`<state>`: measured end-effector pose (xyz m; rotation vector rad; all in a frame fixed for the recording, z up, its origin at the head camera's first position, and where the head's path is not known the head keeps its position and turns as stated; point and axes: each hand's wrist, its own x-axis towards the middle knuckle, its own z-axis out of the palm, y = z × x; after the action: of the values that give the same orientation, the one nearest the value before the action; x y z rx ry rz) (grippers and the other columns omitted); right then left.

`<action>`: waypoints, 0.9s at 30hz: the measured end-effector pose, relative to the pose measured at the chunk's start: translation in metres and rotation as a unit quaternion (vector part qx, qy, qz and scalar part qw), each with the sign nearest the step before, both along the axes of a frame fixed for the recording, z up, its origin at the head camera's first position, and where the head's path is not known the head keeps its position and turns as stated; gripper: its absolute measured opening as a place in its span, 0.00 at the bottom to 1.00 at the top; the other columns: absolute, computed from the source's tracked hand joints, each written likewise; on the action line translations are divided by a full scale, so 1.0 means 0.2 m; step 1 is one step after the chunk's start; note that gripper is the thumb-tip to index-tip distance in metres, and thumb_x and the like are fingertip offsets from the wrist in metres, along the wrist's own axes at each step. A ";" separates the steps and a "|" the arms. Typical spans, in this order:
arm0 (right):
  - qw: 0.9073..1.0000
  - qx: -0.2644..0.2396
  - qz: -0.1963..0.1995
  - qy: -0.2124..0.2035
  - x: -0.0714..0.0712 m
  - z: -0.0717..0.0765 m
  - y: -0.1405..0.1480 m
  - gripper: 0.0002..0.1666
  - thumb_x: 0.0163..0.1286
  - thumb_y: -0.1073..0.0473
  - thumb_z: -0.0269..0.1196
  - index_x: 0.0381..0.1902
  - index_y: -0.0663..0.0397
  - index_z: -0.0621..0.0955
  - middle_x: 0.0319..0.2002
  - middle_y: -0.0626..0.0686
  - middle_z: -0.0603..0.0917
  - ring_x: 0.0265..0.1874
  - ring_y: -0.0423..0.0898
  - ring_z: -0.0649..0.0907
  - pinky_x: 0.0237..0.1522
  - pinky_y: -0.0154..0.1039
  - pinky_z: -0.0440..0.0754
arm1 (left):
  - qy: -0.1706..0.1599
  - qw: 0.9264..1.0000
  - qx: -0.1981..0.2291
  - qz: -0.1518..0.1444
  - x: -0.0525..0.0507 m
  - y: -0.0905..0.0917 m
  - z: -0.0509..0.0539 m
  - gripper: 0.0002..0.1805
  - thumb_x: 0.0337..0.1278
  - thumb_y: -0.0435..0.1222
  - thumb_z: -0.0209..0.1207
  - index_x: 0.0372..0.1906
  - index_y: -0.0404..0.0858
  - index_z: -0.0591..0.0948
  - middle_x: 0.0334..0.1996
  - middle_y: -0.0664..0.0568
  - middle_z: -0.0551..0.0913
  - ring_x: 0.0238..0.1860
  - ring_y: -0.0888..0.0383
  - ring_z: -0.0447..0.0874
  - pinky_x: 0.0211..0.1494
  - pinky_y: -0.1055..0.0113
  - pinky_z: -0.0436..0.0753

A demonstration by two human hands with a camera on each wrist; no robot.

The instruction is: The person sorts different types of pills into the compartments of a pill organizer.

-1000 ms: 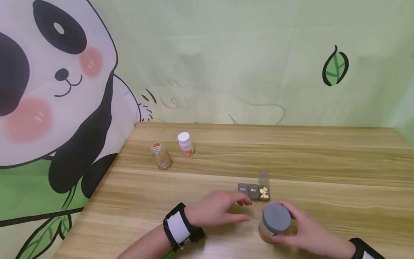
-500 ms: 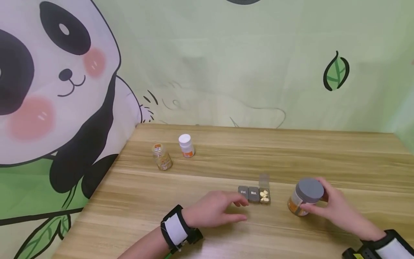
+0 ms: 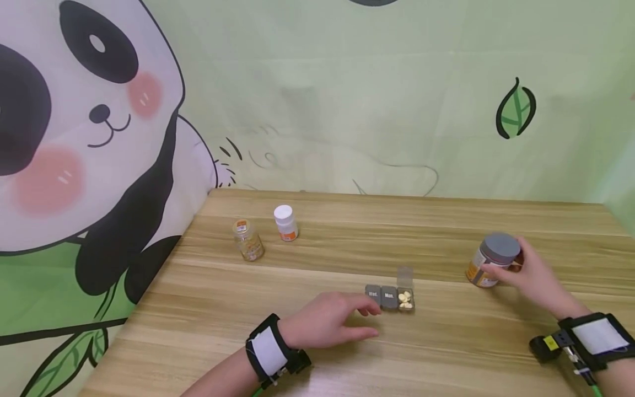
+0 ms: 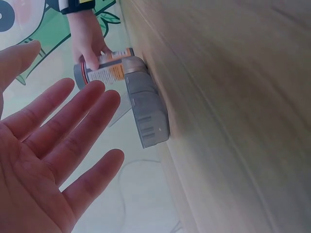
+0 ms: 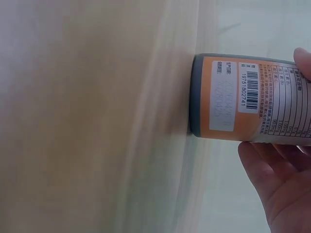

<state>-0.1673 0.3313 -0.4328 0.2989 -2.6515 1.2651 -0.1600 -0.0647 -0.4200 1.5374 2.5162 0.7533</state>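
Note:
My right hand (image 3: 533, 275) grips a grey-lidded bottle (image 3: 500, 248) with an orange and white label, upright at the right of the table. In the right wrist view, the barcode side of the bottle (image 5: 228, 97) shows, its base at or very near the wood. Beside the pill organizer (image 3: 389, 298), my left hand (image 3: 329, 320) is held with relaxed fingers and holds nothing. The left wrist view shows this left hand (image 4: 58, 145) spread, apart from the organizer (image 4: 146, 109). The organizer's right compartment has its clear lid up and contains several pale yellow tablets (image 3: 405, 300); "Wed." and "Mon." lids are down.
At the back left of the wooden table (image 3: 322, 237) stand a clear jar (image 3: 249, 242) and a white bottle (image 3: 286, 223) with an orange label. A panda-printed backdrop (image 3: 347, 99) rises behind the table's rear edge.
My right hand has carried the grey-lidded bottle from beside the organizer to the right and farther back. My left hand has stayed nearly still.

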 end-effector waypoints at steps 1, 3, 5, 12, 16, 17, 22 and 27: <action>1.000 0.002 -0.006 -0.005 -0.01 0.00 0.01 0.36 0.64 0.67 0.67 0.60 0.77 0.60 0.48 0.74 0.73 0.39 0.20 0.71 0.35 0.21 0.75 | -0.001 1.000 0.000 -0.001 0.00 0.00 0.00 0.18 0.66 0.49 0.59 0.53 0.43 0.79 0.45 0.59 0.84 0.46 0.71 0.79 0.49 0.76 0.75; 1.000 0.004 -0.014 -0.016 -0.03 0.00 0.02 0.38 0.65 0.64 0.67 0.61 0.77 0.60 0.49 0.74 0.73 0.39 0.21 0.71 0.35 0.21 0.74 | -0.004 1.000 0.000 -0.002 0.00 0.00 0.00 0.18 0.66 0.49 0.59 0.53 0.42 0.79 0.45 0.59 0.84 0.46 0.70 0.80 0.49 0.76 0.75; 0.999 0.011 -0.021 -0.026 -0.05 0.00 0.03 0.40 0.65 0.62 0.68 0.63 0.77 0.59 0.50 0.74 0.73 0.42 0.30 0.76 0.36 0.23 0.75 | -0.006 1.000 0.000 -0.002 0.00 0.00 0.00 0.18 0.66 0.48 0.59 0.53 0.42 0.79 0.45 0.59 0.84 0.46 0.70 0.80 0.49 0.76 0.75; 0.993 0.047 -0.074 0.084 0.06 0.07 -0.07 0.55 0.64 0.52 0.69 0.73 0.70 0.49 0.62 0.78 0.61 0.59 0.76 0.63 0.56 0.69 0.61 | -0.011 1.000 -0.010 0.004 0.00 0.01 0.02 0.18 0.66 0.49 0.59 0.53 0.42 0.79 0.46 0.58 0.84 0.47 0.69 0.80 0.49 0.76 0.74; 0.954 0.085 -0.047 0.284 0.11 0.13 -0.26 0.39 0.69 0.38 0.59 0.59 0.70 0.72 0.58 0.70 0.72 0.55 0.68 0.71 0.63 0.45 0.63 | -0.021 0.999 -0.011 0.024 -0.04 0.03 0.07 0.19 0.65 0.49 0.60 0.54 0.42 0.79 0.46 0.56 0.83 0.47 0.66 0.80 0.49 0.75 0.75; 0.941 0.103 -0.032 0.319 0.11 0.13 -0.31 0.39 0.70 0.36 0.56 0.54 0.70 0.75 0.54 0.68 0.75 0.52 0.66 0.74 0.60 0.41 0.65 | -0.018 0.999 -0.013 0.030 -0.05 0.04 0.08 0.20 0.65 0.49 0.59 0.54 0.42 0.79 0.47 0.56 0.83 0.48 0.65 0.80 0.50 0.74 0.75; 0.942 0.174 0.065 0.281 0.06 0.11 -0.52 0.28 0.68 0.44 0.62 0.51 0.64 0.77 0.49 0.59 0.79 0.46 0.56 0.80 0.46 0.44 0.78 | 0.014 0.998 -0.042 0.053 -0.11 0.13 0.09 0.25 0.64 0.53 0.58 0.57 0.42 0.77 0.47 0.54 0.82 0.40 0.67 0.78 0.45 0.72 0.77; 0.951 0.220 0.104 0.190 -0.01 0.05 -0.63 0.23 0.61 0.56 0.70 0.52 0.59 0.78 0.45 0.55 0.82 0.40 0.52 0.83 0.37 0.48 0.82 | 0.076 0.991 -0.096 0.057 -0.18 0.18 0.03 0.26 0.61 0.54 0.61 0.56 0.40 0.77 0.43 0.54 0.82 0.34 0.67 0.75 0.38 0.73 0.76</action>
<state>-0.1685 0.2048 -0.4221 0.8148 -2.5698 0.5591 -0.1950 -0.0292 -0.4147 1.4477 2.7127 0.4042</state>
